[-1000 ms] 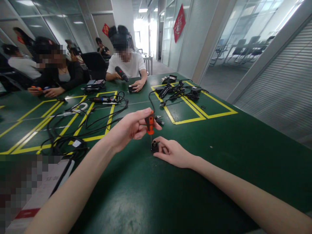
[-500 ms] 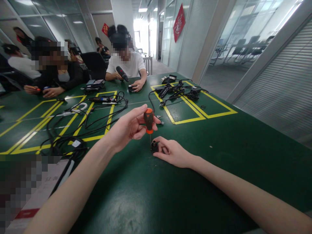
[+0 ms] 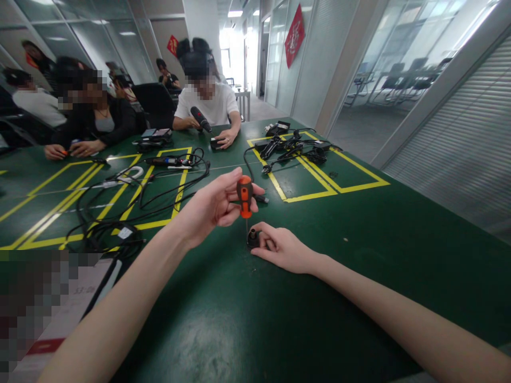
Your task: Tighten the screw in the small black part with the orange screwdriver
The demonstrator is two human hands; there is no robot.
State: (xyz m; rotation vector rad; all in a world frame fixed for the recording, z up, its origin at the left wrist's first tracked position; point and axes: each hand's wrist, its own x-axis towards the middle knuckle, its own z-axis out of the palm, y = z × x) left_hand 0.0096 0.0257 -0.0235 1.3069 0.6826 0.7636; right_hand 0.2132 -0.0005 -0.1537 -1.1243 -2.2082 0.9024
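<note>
My left hand (image 3: 217, 205) has its fingers around the handle of an orange and dark grey screwdriver (image 3: 245, 197). The screwdriver stands upright, its thin shaft pointing down to the left side of a small round black part (image 3: 253, 240) with a raised stub on top. Thumb and fingers of my right hand (image 3: 281, 249) pinch that black part against the green table (image 3: 223, 319). The screwdriver's tip is hidden at the part's edge. Just behind my left fingertips lies a small dark connector (image 3: 261, 199).
Black cables (image 3: 139, 197) lie tangled on the left. More cables and adapters (image 3: 291, 149) sit within yellow tape lines at the far right. Across the table a person in a white shirt (image 3: 207, 103) holds a power drill (image 3: 200, 119). A printed sheet (image 3: 75, 303) is at lower left.
The screwdriver's handle has turned, so a different orange side faces me. My left fingers have shifted slightly around it. My right hand and the black part have stayed in place.
</note>
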